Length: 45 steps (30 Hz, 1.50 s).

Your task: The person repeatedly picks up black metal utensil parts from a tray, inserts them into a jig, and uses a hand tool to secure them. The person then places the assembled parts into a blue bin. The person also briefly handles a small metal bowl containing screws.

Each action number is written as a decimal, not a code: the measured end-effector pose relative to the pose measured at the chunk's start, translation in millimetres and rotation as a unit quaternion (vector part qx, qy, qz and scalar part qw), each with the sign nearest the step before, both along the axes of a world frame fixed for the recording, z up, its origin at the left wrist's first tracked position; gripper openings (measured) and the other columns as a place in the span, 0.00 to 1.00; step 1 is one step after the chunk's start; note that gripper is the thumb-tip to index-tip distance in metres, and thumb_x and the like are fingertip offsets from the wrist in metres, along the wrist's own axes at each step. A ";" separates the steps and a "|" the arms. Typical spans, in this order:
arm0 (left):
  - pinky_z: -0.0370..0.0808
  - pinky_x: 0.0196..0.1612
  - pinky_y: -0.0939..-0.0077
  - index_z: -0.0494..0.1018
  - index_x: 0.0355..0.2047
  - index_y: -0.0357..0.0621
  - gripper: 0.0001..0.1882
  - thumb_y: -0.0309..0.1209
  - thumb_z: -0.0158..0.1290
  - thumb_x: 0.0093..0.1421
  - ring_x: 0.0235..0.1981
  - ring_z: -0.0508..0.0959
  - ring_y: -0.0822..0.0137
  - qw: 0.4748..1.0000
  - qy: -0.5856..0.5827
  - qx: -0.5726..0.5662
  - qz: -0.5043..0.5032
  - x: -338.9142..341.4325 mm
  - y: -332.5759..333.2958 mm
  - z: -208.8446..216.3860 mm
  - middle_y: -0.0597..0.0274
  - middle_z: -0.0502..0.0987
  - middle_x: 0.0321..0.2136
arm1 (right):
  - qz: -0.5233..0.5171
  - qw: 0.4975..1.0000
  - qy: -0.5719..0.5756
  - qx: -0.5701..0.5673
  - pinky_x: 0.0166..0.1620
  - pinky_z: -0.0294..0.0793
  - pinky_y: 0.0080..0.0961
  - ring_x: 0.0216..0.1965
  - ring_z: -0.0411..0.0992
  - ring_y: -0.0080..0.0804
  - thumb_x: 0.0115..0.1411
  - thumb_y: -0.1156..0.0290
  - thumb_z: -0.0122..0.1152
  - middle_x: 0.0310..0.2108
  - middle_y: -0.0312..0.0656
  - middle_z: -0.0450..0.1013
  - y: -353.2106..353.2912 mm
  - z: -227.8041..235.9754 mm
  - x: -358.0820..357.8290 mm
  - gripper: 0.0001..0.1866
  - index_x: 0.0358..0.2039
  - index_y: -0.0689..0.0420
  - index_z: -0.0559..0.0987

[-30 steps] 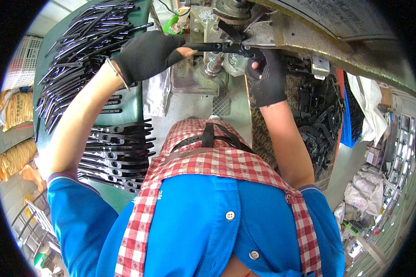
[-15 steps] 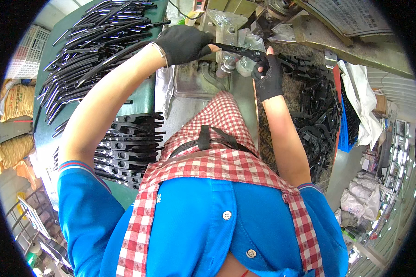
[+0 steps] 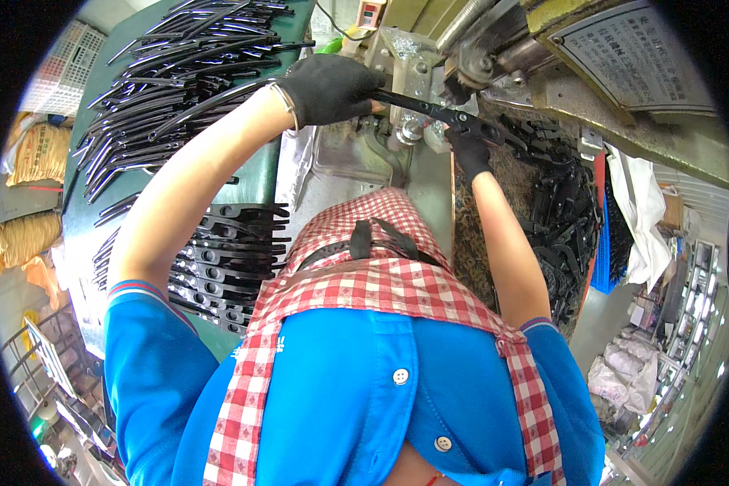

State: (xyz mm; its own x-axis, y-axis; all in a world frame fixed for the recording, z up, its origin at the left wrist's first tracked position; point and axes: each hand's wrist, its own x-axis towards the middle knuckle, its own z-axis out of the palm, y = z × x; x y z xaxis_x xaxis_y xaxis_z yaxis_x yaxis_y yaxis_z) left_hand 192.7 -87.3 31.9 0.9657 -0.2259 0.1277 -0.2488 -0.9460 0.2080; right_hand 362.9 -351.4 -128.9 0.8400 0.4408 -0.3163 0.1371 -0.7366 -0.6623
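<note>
A long black metal arm (image 3: 417, 104) with a hole at its broader right end lies across in front of the machine. Closed round its narrower left part is my left hand (image 3: 332, 87), in a black fingerless glove. From below, my right hand (image 3: 468, 152), gloved alike, grips the broad end; its fingers are partly hidden behind the piece. Under and behind the arm stands a round metal post (image 3: 407, 132) of the machine, beside a clear plastic guard (image 3: 405, 50). Whether the thin rod behind my left wrist belongs to the held piece, I cannot tell.
Curved black rods (image 3: 194, 69) lie heaped on the green table (image 3: 292, 24) at the left. Nearer stand stacked black parts with holes (image 3: 219, 267). A pile of black parts (image 3: 555, 219) fills the right side. The heavy machine body (image 3: 607, 105) overhangs at the upper right.
The black arm's broad end has moved right and down, so it slopes more. My right hand has turned and dropped beneath it, its thumb no longer sticking up. The whole view has shifted slightly.
</note>
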 end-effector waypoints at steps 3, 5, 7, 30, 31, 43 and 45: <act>0.74 0.32 0.58 0.72 0.39 0.49 0.19 0.48 0.51 0.57 0.31 0.78 0.49 1.000 -0.006 -0.013 -0.010 3.0 3.2 -0.4 0.51 0.76 0.27 | 0.077 0.959 -0.232 -0.142 0.52 0.66 0.39 0.48 0.68 0.47 0.56 0.52 0.49 0.47 0.46 0.71 9.7 -47.8 20.6 0.22 0.45 0.51 0.75; 0.74 0.35 0.58 0.71 0.46 0.48 0.24 0.51 0.51 0.56 0.33 0.78 0.49 0.999 0.036 -0.001 -0.001 7.4 -2.7 4.6 0.49 0.77 0.30 | 0.107 0.963 -0.180 -0.171 0.51 0.66 0.40 0.50 0.68 0.47 0.56 0.50 0.45 0.49 0.45 0.70 12.8 -71.8 41.0 0.22 0.45 0.48 0.75; 0.75 0.36 0.59 0.70 0.49 0.49 0.27 0.53 0.51 0.55 0.35 0.78 0.50 1.000 0.000 -0.018 -0.001 3.7 -2.9 -2.3 0.49 0.77 0.32 | 0.190 0.920 -0.257 -0.228 0.51 0.66 0.40 0.50 0.68 0.46 0.57 0.51 0.44 0.49 0.46 0.70 28.4 -56.1 32.7 0.22 0.46 0.48 0.75; 0.72 0.32 0.57 0.73 0.28 0.40 0.05 0.27 0.51 0.50 0.29 0.75 0.45 0.939 0.292 0.002 0.184 -248.7 175.5 -78.7 0.45 0.73 0.24 | -0.014 0.950 0.113 0.292 0.26 0.66 0.18 0.23 0.67 0.20 0.60 0.70 0.54 0.21 0.33 0.68 6.7 13.0 16.1 0.08 0.24 0.56 0.74; 0.72 0.32 0.57 0.73 0.28 0.40 0.05 0.27 0.50 0.51 0.29 0.75 0.45 0.932 0.311 0.011 0.188 -249.2 174.2 -81.5 0.45 0.75 0.25 | -0.047 0.921 0.158 0.352 0.27 0.65 0.18 0.24 0.67 0.21 0.60 0.71 0.54 0.22 0.33 0.68 8.8 26.2 8.8 0.07 0.25 0.56 0.74; 0.75 0.35 0.59 0.74 0.44 0.65 0.15 0.41 0.49 0.56 0.31 0.78 0.50 0.908 0.333 0.014 0.255 -251.9 138.0 -98.0 0.53 0.78 0.29 | -0.044 0.832 0.286 0.474 0.32 0.67 0.25 0.29 0.65 0.24 0.60 0.76 0.54 0.27 0.34 0.66 27.2 134.8 -43.7 0.04 0.37 0.58 0.73; 0.75 0.34 0.60 0.74 0.45 0.67 0.15 0.42 0.49 0.57 0.31 0.78 0.50 0.902 0.357 0.016 0.241 -249.8 138.9 -99.5 0.54 0.78 0.28 | -0.054 0.847 0.285 0.446 0.33 0.69 0.26 0.29 0.65 0.23 0.60 0.76 0.54 0.28 0.34 0.66 29.1 135.1 -42.9 0.04 0.37 0.59 0.73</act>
State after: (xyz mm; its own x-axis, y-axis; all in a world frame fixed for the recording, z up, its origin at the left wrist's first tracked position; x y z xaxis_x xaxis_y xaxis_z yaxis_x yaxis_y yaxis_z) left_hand -57.1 51.6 -67.6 0.7857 0.2508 -0.5655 0.3804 -0.9167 0.1219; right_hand 320.0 -322.3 6.2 0.7132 0.6486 -0.2659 -0.4288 0.1035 -0.8975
